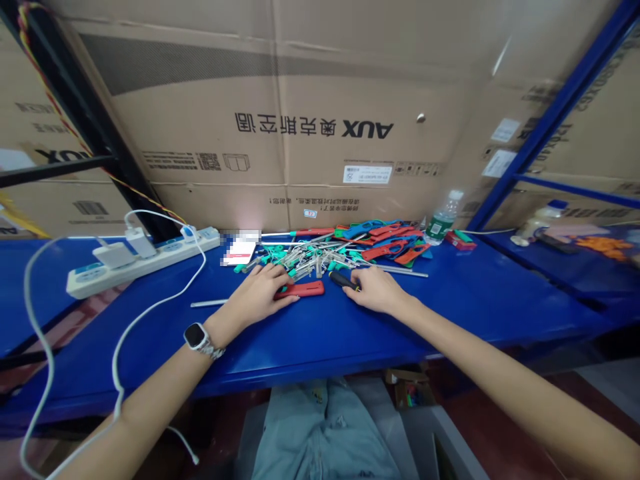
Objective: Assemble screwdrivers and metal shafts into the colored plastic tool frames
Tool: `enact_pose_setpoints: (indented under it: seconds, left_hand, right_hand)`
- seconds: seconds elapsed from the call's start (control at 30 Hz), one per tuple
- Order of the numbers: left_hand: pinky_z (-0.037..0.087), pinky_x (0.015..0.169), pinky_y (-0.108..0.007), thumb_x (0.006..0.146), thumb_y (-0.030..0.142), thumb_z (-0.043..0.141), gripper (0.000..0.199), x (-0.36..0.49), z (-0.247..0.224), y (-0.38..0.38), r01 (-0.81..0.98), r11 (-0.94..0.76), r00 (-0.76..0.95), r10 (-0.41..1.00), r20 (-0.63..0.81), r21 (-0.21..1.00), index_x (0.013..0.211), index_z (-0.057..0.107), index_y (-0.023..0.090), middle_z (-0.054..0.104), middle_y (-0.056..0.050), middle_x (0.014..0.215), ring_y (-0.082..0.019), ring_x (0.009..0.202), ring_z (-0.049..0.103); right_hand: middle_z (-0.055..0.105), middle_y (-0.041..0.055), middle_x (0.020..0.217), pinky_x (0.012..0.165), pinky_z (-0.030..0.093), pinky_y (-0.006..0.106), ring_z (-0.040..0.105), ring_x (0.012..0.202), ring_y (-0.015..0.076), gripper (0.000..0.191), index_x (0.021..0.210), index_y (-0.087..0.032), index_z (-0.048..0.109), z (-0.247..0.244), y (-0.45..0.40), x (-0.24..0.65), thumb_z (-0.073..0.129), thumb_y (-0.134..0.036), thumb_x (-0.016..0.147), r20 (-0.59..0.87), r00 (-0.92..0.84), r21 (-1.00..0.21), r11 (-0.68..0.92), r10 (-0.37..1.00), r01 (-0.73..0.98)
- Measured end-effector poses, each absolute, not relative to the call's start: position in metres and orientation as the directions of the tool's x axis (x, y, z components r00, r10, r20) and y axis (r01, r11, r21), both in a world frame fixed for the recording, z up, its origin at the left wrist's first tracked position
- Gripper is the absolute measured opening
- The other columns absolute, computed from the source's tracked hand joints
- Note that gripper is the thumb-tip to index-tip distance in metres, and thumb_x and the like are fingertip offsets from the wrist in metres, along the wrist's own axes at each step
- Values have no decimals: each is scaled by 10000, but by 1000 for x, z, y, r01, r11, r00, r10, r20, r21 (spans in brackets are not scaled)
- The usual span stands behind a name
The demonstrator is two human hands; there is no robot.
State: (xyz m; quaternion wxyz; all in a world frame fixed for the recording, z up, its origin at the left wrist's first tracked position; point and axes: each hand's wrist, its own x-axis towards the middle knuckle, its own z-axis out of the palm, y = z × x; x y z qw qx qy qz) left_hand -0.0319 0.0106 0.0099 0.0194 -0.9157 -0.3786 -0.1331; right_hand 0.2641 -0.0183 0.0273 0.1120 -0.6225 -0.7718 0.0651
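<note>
My left hand (263,293), with a watch on its wrist, grips a red plastic handle (307,289) with a slot near its end, held low over the blue table. From behind that hand a thin metal rod (207,303) sticks out to the left; whether it joins the handle is hidden. A black handle with yellow marks, like a screwdriver's (343,280), is in my right hand (375,289), its fingers closed round it. Just beyond both hands lies a heap of small green-and-metal parts (310,257). Red, blue and orange plastic handles (385,240) are piled at its right.
A white power strip (145,263) with chargers and a loose white cable (150,303) occupies the left side. A water bottle (443,220) and a small red box (461,241) stand back right. A large cardboard box (310,73) walls off the back.
</note>
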Motion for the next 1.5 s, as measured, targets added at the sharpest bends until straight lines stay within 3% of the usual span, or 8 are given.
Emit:
enact_pose_setpoints:
  seconds: [0.17, 0.37, 0.57, 0.73, 0.9, 1.1, 1.4, 1.5]
  left_hand:
    - [487, 896, -440, 1047, 514, 528, 344, -25, 3, 2, 701, -706, 667, 698, 260, 97, 1062, 621, 183, 637, -101, 1067, -294, 1010, 628]
    - [529, 730, -367, 1076, 522, 450, 369, -22, 16, -1, 690, -707, 652, 700, 292, 154, 1102, 573, 175, 599, -119, 1148, -227, 827, 656]
    - [536, 741, -364, 1061, 456, 511, 310, -8, 43, 32, 694, -717, 673, 678, 296, 67, 1149, 600, 173, 599, -124, 1185, -231, 837, 679]
    - [521, 754, -337, 1022, 376, 566, 277, -11, 64, 85, 693, -721, 686, 661, 304, 7, 1203, 630, 177, 647, -117, 1198, -219, 868, 687]
    - [495, 738, -292, 892, 133, 546, 167, -26, 84, 151, 814, -575, 540, 799, 264, 76, 931, 708, 146, 731, -64, 890, -179, 801, 667]
    - [521, 780, -335, 930, 298, 561, 249, -34, 78, 180, 819, -570, 519, 785, 339, 65, 1057, 734, 171, 754, -102, 1020, -239, 907, 695]
    - [525, 824, -331, 919, 116, 513, 257, -36, 50, 202, 825, -565, 554, 800, 232, -19, 1025, 739, 175, 730, -103, 1041, -242, 952, 680]
    - [526, 838, -330, 918, 109, 512, 252, -32, 44, 205, 820, -572, 556, 796, 239, -3, 998, 741, 175, 720, -97, 1032, -234, 939, 677]
  right_hand:
    - [753, 131, 922, 654, 418, 343, 708, 842, 298, 308, 976, -195, 693, 21, -22, 259, 591, -485, 956, 151, -218, -34, 226, 964, 974]
    - [654, 134, 1325, 805, 500, 356, 650, 1109, 282, 469, 1325, -229, 630, 34, -18, 245, 637, -492, 936, 386, -472, -182, 567, 793, 804]
    - [729, 140, 1159, 949, 453, 431, 586, 1137, 311, 271, 1180, -189, 726, 57, 30, 224, 633, -351, 983, 250, -739, 35, 757, 626, 653]
    - [731, 133, 1079, 853, 432, 385, 612, 1019, 288, 253, 1134, -180, 761, 79, 84, 239, 595, -315, 998, 187, -708, 128, 698, 681, 705]
    - [756, 129, 1038, 829, 416, 381, 613, 1058, 299, 248, 1101, -183, 776, 92, 140, 250, 555, -217, 995, 199, -634, 159, 614, 747, 773]
    - [778, 108, 1127, 851, 376, 389, 607, 1079, 296, 326, 1231, -212, 738, 81, 177, 247, 474, -258, 1045, 246, -592, 179, 564, 767, 806]
    - [627, 208, 1301, 935, 338, 442, 504, 1211, 356, 330, 1159, -159, 754, 49, 169, 244, 474, -275, 1030, 338, -542, 285, 465, 769, 838]
    - [609, 219, 1303, 937, 377, 431, 534, 1207, 351, 295, 1183, -151, 735, 49, 166, 234, 522, -232, 994, 297, -497, 235, 442, 815, 866]
